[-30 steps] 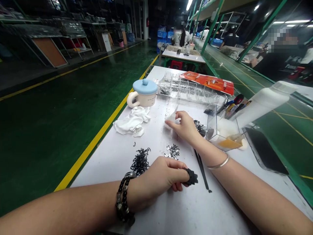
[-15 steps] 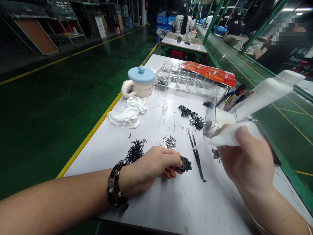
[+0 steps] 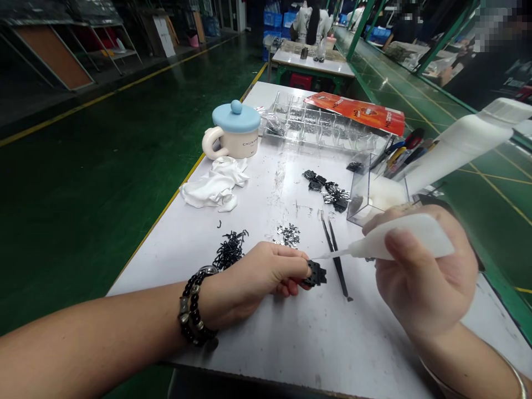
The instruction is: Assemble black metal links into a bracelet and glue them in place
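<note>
Hold the squeeze bottle [image 3: 403,242] steady in the closed right grip [image 3: 424,271], keeping its fine nozzle [image 3: 332,255] just above the black part [image 3: 316,274] pinched in the closed left grip [image 3: 266,271].

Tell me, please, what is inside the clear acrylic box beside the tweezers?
The clear acrylic box holds a white plastic bottle, leaning out; white material hides its base.

On the surface [image 3: 311,343], tweezers [image 3: 336,260] lie between the left hand [image 3: 257,282], which pinches a small metal part [image 3: 316,275], and the right hand [image 3: 424,271], which holds a squeeze bottle [image 3: 399,245]. Metal clips [image 3: 230,250] lie just behind the left hand, an acrylic box [image 3: 361,194] stands behind the right hand, and a compartment tray [image 3: 316,127] lies farther back.
</note>
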`<action>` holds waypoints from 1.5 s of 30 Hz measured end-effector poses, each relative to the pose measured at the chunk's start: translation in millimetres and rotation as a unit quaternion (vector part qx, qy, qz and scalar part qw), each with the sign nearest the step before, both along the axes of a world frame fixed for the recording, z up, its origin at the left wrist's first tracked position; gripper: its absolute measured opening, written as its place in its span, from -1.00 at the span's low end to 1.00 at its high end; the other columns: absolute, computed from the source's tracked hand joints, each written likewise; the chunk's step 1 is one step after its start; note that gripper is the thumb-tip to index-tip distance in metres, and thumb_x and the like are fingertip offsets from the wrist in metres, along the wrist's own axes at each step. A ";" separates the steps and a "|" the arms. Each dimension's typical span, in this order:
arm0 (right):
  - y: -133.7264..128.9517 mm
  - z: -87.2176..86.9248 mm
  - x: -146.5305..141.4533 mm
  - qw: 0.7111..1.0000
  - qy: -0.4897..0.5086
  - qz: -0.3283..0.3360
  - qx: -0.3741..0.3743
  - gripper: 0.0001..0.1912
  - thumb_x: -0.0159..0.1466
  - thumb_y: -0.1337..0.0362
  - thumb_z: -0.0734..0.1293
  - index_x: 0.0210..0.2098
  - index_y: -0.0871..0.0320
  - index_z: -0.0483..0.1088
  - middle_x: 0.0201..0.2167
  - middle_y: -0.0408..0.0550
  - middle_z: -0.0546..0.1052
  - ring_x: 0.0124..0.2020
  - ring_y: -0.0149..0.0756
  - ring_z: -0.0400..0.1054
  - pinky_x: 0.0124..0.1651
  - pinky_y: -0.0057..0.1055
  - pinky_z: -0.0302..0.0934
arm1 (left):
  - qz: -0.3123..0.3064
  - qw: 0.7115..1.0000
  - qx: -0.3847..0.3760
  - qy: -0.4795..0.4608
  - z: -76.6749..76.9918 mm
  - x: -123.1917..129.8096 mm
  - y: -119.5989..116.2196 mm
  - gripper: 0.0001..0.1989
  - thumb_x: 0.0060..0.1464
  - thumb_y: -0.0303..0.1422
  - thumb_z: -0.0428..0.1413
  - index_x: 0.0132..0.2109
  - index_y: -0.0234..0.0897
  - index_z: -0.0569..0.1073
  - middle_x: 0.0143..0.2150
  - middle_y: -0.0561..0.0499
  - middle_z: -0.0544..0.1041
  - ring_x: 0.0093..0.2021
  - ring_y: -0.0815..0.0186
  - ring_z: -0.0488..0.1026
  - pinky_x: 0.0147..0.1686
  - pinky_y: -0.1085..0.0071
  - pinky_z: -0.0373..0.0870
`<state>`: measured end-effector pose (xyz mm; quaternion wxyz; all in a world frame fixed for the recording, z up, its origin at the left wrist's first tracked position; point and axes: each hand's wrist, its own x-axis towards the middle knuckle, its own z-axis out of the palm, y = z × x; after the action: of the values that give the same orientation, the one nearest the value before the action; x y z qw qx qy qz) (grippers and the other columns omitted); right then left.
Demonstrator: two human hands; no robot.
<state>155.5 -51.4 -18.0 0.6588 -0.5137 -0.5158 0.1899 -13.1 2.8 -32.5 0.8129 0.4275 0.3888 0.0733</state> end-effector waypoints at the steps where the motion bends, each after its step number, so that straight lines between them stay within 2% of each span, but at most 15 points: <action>1: 0.3 -0.1 0.2 1.000 0.000 -0.004 0.006 -0.81 0.17 0.20 0.34 -0.49 0.08 0.25 -0.54 -0.14 0.35 -0.50 -0.28 0.25 -0.38 -0.26 0.14 | 0.002 1.000 0.000 0.000 -0.4 0.1 -0.2 -0.92 -0.14 -0.41 0.10 -0.47 -0.37 0.44 -0.51 0.03 0.41 -0.55 0.48 0.19 -0.51 0.48 0.01; 13: -0.3 -1.1 -0.1 0.999 0.021 0.024 -0.006 -0.83 0.17 0.24 0.35 -0.47 0.09 0.26 -0.57 -0.16 0.36 -0.53 -0.31 0.25 -0.39 -0.26 0.13 | -0.001 1.000 0.000 0.000 -0.6 1.3 0.5 -0.92 -0.12 -0.42 0.11 -0.47 -0.37 0.44 -0.51 0.04 0.41 -0.55 0.48 0.19 -0.51 0.49 0.01; 21: -1.0 0.0 -0.1 1.000 -0.005 0.019 -0.019 -0.83 0.17 0.21 0.34 -0.47 0.07 0.26 -0.58 -0.17 0.36 -0.54 -0.30 0.24 -0.46 -0.30 0.12 | 0.000 1.000 -0.001 0.003 1.5 0.6 -0.4 -0.90 -0.13 -0.41 0.12 -0.43 -0.37 0.47 -0.49 0.02 0.44 -0.53 0.47 0.20 -0.50 0.49 0.04; 30: -1.6 -1.1 -1.5 0.999 0.018 0.036 0.007 -0.84 0.17 0.25 0.35 -0.48 0.08 0.28 -0.55 -0.15 0.34 -0.51 -0.30 0.23 -0.38 -0.27 0.12 | 0.002 1.000 -0.004 0.002 1.6 0.7 -0.6 -0.89 -0.11 -0.42 0.12 -0.41 -0.39 0.48 -0.50 0.03 0.43 -0.54 0.49 0.20 -0.50 0.50 0.02; 45: -1.3 -1.7 -0.8 0.999 0.007 0.044 0.015 -0.82 0.17 0.27 0.33 -0.49 0.09 0.24 -0.59 -0.18 0.31 -0.54 -0.33 0.20 -0.40 -0.29 0.12 | -0.006 1.000 0.000 0.000 -1.7 0.5 0.8 -0.91 -0.10 -0.42 0.10 -0.42 -0.38 0.46 -0.48 0.02 0.43 -0.53 0.49 0.20 -0.50 0.49 0.02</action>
<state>154.7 -52.6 -19.7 0.6612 -0.4788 -0.5360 0.2150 -12.6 3.6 -34.2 0.8134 0.4300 0.3858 0.0687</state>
